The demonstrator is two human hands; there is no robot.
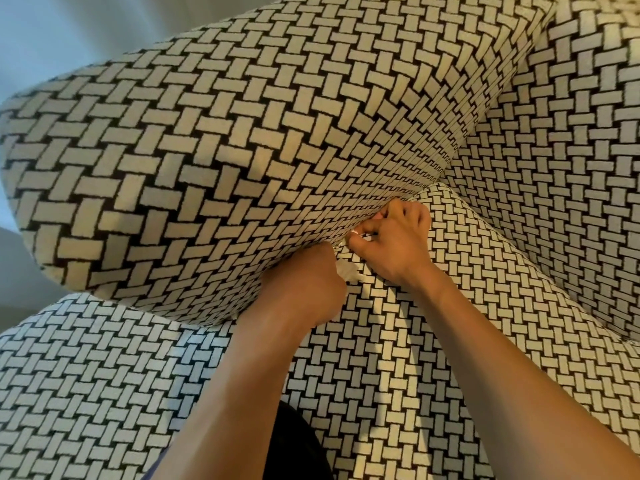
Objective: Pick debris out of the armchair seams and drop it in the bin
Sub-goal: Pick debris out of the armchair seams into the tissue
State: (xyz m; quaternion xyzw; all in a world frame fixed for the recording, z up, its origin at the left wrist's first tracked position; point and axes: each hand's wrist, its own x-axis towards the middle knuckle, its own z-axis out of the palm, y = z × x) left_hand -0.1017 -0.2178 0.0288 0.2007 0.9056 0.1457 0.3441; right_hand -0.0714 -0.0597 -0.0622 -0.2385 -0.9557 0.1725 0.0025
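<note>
A person is leaning over an armchair (571, 188) covered in a black and cream basket-weave cloth, and both hands are working at the seam (391, 202) along the left edge of the seat cushion (433, 358), where the bulging armrest (207, 150) is pressing against it.

The left hand (304, 289) is lying against the lower side of the armrest with its fingers curling into a loose fist. It is gripping a crumpled white scrap (348, 271), which is sticking out of the fist on the seat side, just beside the seam.

The right hand (398, 247) is resting on the seat cushion just behind the left one, close to it but not plainly touching. Its fingers are curling in towards the gap, and the tips of thumb and forefinger are meeting right at the seam. Something small and pale is showing there, but it is too small to tell whether it is a bit of debris or a nail, so I cannot tell whether this hand is pinching anything.

The backrest (588, 81) is rising along the far edge of the seat, to the right. Both forearms are reaching in bare from the near edge.
</note>
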